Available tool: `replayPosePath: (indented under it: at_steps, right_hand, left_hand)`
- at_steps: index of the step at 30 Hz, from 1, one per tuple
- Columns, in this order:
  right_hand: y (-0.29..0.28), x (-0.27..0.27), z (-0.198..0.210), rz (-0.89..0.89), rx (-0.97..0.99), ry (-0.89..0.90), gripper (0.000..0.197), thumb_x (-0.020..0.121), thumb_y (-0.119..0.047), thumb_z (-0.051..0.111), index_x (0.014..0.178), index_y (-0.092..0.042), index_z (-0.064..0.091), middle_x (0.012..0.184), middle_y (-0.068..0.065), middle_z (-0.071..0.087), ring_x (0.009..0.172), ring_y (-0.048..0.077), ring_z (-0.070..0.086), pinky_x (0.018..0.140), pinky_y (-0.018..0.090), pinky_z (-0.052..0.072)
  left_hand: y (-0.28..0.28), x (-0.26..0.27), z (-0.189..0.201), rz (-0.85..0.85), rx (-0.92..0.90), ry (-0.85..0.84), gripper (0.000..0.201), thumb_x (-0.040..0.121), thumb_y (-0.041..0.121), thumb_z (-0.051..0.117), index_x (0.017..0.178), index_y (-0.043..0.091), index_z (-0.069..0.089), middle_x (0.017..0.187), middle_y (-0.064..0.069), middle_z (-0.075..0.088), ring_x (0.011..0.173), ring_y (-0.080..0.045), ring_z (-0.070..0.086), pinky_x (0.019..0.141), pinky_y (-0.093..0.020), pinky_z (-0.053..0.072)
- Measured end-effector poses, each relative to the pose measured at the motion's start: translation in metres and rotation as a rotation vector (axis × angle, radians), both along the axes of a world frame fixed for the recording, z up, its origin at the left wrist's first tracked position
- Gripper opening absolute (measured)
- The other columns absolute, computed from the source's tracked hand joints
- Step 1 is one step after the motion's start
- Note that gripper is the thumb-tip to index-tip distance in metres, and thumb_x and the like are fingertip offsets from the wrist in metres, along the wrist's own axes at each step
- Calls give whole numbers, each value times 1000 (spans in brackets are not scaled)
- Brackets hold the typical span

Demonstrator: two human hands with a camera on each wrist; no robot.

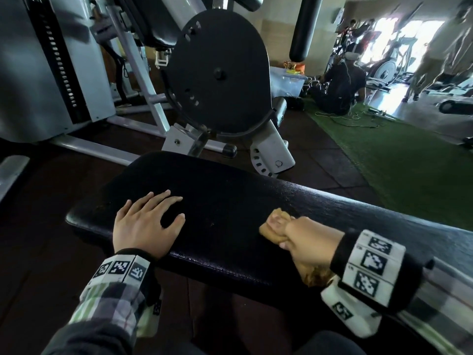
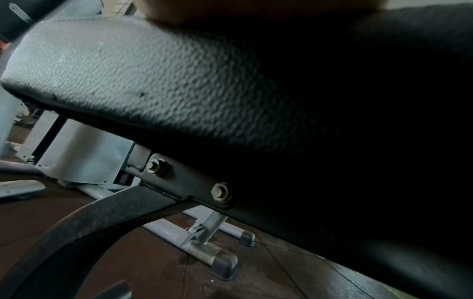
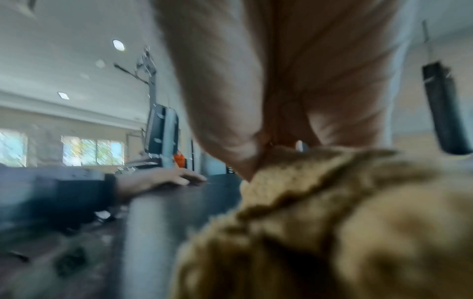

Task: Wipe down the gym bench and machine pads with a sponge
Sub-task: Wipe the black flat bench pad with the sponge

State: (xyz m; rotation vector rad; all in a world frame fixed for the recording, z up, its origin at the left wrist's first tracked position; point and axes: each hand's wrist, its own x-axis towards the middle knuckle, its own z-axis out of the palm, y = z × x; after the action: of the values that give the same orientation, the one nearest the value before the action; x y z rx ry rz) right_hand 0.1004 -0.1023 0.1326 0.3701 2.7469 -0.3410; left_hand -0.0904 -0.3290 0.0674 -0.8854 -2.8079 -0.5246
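A black padded gym bench [image 1: 225, 201] runs from lower left to right across the head view. My left hand [image 1: 146, 221] lies flat on its near-left end, fingers spread. My right hand [image 1: 294, 234] grips a tan sponge [image 1: 268, 230] and holds it against the pad near the middle. In the right wrist view the sponge [image 3: 332, 212] fills the lower right under my curled fingers [image 3: 243, 111], and the left hand [image 3: 163, 178] rests on the bench [image 3: 204, 194] beyond. The left wrist view shows only the pad's textured edge [image 2: 153, 81] and the frame bolts.
A grey weight machine with a black round plate [image 1: 217, 73] and back pad [image 1: 148, 19] stands just beyond the bench. A punching bag [image 1: 305, 26] hangs behind. A person [image 1: 337, 83] sits on green turf [image 1: 396, 162] at right. Dark rubber floor [image 1: 38, 226] surrounds the bench.
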Motion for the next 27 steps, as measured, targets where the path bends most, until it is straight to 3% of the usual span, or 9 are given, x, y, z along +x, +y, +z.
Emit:
replayPosePath:
  at_steps: [2,4,6,8,13,18,21,22,27]
  right_hand:
    - [-14,-9,-6,85,48,-8,49,94,-7,45,139,7,31,146,14,33,141,13,17,96,-4,-8]
    - [-29,-28,-3,129,70,0,51,94,-7,44,141,5,28,149,13,29,142,13,13,101,-3,-6]
    - [-30,-47,3,57,88,-1,47,94,-9,45,139,0,35,146,13,35,139,25,25,114,25,17]
    - [-22,-52,11,-27,144,37,39,95,-14,46,133,-8,47,136,14,47,126,31,43,103,37,36]
    - [11,-18,18,-64,236,-9,42,97,-15,42,139,-10,40,146,12,35,132,30,36,107,37,31]
    - [-14,20,5,11,151,31,51,97,-12,41,146,-10,27,155,7,17,143,23,14,114,32,11]
    - [-33,2,5,94,41,22,53,96,-6,39,146,-2,21,154,9,20,144,14,7,110,15,-5]
    - [-34,-11,5,94,29,32,50,96,-4,39,144,-1,26,152,11,24,144,16,10,110,14,-4]
    - [-7,-75,11,-39,175,10,46,98,-11,40,143,-12,33,153,8,23,140,26,22,112,34,19]
  left_hand:
    - [0,0,0,2,4,-2,60,79,69,19,133,56,41,148,30,33,143,-2,21,120,-35,8]
    - [0,0,0,-1,11,2,62,77,70,17,133,56,41,148,30,33,143,-2,21,120,-34,8]
    - [0,1,1,-7,4,8,66,76,72,14,134,56,41,149,29,32,143,-2,21,120,-34,7]
    - [0,0,0,-9,-1,9,68,75,72,12,134,55,40,149,29,32,144,-2,21,120,-34,7]
    - [0,1,0,1,17,6,63,77,69,18,133,55,43,148,29,35,143,-2,23,119,-34,8]
    - [0,2,1,-1,12,-4,48,87,65,32,133,55,42,148,29,34,143,-2,22,120,-34,8]
    - [0,2,2,-5,6,-15,47,89,61,37,135,54,41,150,29,31,144,-2,19,120,-34,5]
    - [0,2,2,-9,3,-18,48,89,62,36,136,54,40,150,29,30,144,-2,19,120,-34,5]
    - [-1,0,2,-24,-14,-21,67,77,71,12,138,55,36,151,30,27,145,-2,15,120,-34,3]
